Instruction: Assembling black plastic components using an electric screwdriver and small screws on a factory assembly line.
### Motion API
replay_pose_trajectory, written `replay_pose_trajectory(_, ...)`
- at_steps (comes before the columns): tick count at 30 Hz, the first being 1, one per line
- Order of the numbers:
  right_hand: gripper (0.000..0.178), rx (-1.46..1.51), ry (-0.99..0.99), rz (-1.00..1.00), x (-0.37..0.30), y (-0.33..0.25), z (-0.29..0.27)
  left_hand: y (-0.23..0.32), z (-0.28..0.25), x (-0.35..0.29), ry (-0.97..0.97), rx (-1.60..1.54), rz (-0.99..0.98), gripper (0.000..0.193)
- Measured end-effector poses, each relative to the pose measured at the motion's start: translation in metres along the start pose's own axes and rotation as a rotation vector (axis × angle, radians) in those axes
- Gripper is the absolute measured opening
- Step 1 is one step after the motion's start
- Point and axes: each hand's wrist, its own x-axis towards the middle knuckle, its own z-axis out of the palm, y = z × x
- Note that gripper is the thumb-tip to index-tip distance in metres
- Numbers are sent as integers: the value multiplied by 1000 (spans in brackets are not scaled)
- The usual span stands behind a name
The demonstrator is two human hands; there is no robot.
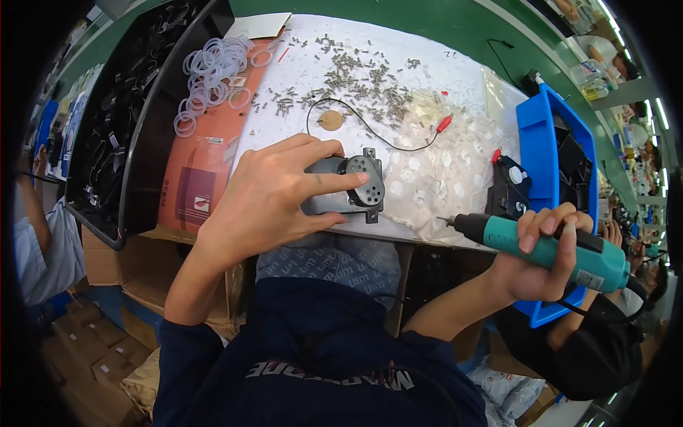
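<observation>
L hand point(274, 188) is clamped on the grey unit point(334, 193), thumb on the near side, fingers on the far side, one fingertip on its round holed cap point(368, 181). Unit sits at the near edge of the white sheet point(302, 53), approx. mid. R hand point(544, 249) is wrapped round a teal driver point(501, 233), bit pointing L twd the unit, well apart from it.

Just beyond the unit: tan disc point(330, 120) & dark wire point(384, 144) w/ red clip point(445, 124). To the unit's R, clear bag point(434, 181) w/ white bits; then black part point(506, 188) nr the blue bin point(538, 146), which holds dark pcs. Far side: scattered screws point(356, 75). L: clear rings point(213, 75) on an orange box point(188, 164), next to a black bin point(153, 142) w/ black parts. Far L, a co-worker's lt blue sleeve point(46, 245).
</observation>
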Motion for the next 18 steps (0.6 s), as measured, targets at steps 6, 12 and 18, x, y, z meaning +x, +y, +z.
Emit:
replay_pose_trajectory(6, 27, -163, -42, -61, 3, 25, -8, 3, 0, 2, -24, -2, -41, 50)
replay_pose_trajectory(12, 32, -168, -114, 6, 14, 30, -1, 2, 1, 5, -27, -43, -57, 61)
replay_pose_trajectory(18, 36, -188, -133, 41, 17, 32, -4, -1, 3, 7, -18, -6, -17, 57)
